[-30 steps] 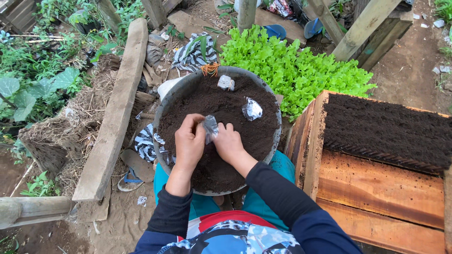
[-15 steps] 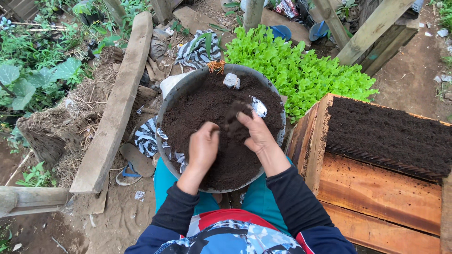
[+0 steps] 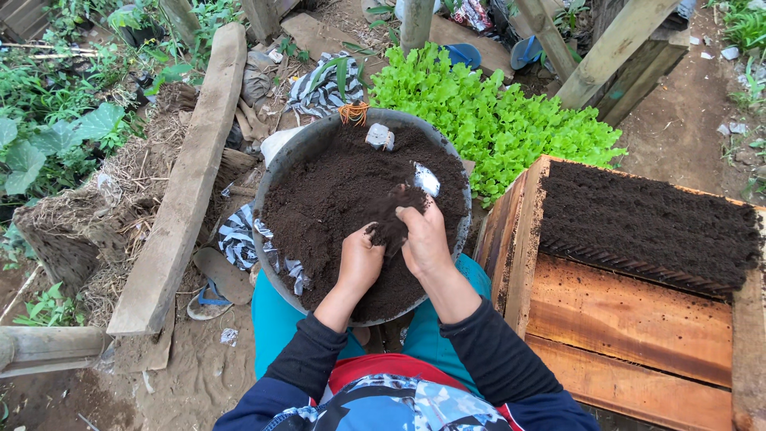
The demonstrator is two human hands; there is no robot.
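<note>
Fingers of the left hand (image 3: 361, 262) and right hand (image 3: 424, 239) cup a clump of dark soil (image 3: 391, 217) between them, above the round basin (image 3: 281, 164). Lettuce seedlings (image 3: 495, 120) grow at one o'clock; a soil-filled wooden tray (image 3: 638, 319) sits at three o'clock.

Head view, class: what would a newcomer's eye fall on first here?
A round basin heaped with dark soil fills the middle, where the left hand and right hand cup a clump of it. Behind it glows a bright green bed of seedlings; a soil-packed wooden crate sits at right.
</note>
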